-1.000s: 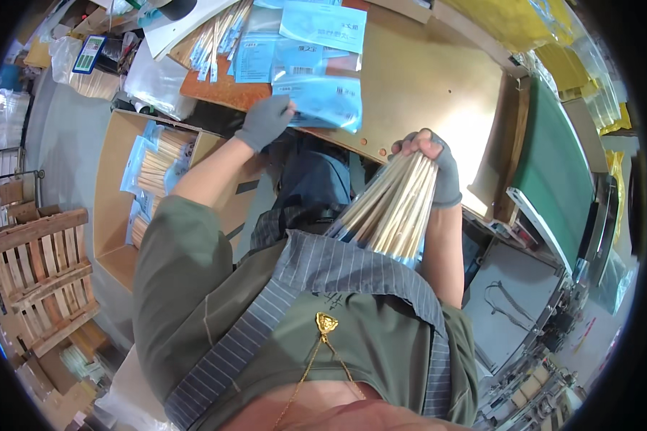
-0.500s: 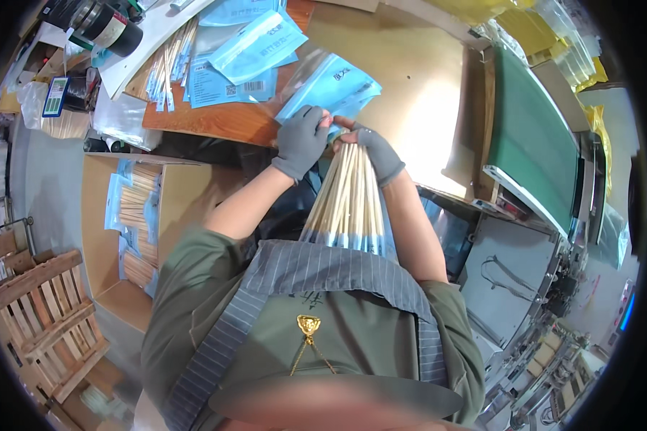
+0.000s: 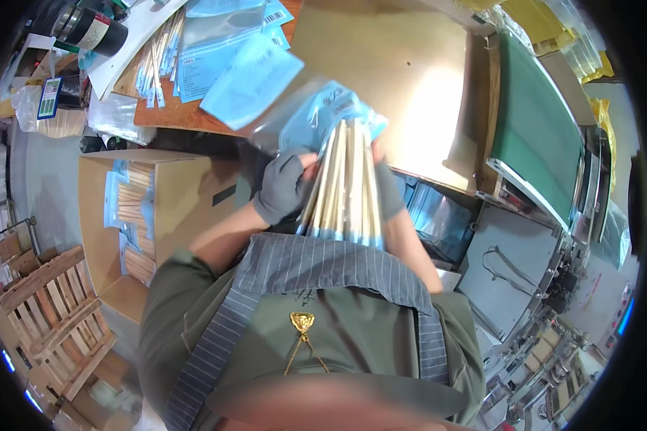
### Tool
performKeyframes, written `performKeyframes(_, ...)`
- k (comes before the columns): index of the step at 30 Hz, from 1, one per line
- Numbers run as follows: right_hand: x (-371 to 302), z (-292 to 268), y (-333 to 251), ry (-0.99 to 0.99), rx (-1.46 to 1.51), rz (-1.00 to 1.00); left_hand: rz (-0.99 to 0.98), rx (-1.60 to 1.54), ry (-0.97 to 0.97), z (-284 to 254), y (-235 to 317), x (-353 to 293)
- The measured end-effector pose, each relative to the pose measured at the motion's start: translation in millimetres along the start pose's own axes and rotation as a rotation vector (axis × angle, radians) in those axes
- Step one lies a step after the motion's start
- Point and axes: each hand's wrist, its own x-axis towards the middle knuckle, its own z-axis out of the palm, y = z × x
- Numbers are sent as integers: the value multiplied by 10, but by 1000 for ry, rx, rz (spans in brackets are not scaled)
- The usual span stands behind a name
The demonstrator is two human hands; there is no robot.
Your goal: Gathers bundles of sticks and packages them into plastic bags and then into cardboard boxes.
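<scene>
A fanned bundle of pale chopsticks (image 3: pixel 346 183) stands between my hands, its near ends blue and resting against the apron. My left hand (image 3: pixel 284 187), in a grey glove with bare fingertips, is closed at the bundle's left side. On the other side my right hand (image 3: pixel 388 187) grips the bundle, its fingers partly hidden behind the sticks. A blue and clear plastic bag (image 3: pixel 313 115) lies around and beyond the far ends. Whether those ends are inside it, I cannot tell.
More blue bags (image 3: pixel 255 79) and loose sleeved chopsticks (image 3: pixel 158 54) lie on the wooden table (image 3: pixel 187 118). At the left stands an open carton (image 3: pixel 176 194) holding packed bags. A green board (image 3: pixel 535 129) rises at the right, and a wooden pallet (image 3: pixel 54 316) leans lower left.
My hands have moved nearer my body and apart, to either side of the bundle. The bag has spread open around the far ends, and a bag on the table has shifted nearer.
</scene>
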Motion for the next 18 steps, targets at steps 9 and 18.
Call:
performKeyframes(9, -237, 49, 283, 261, -781, -164, -214, -190, -98, 107, -19, 346)
performKeyframes(18, -387, -507, 318, 570, -1123, -352, 285, 26, -362, -175, 282, 134)
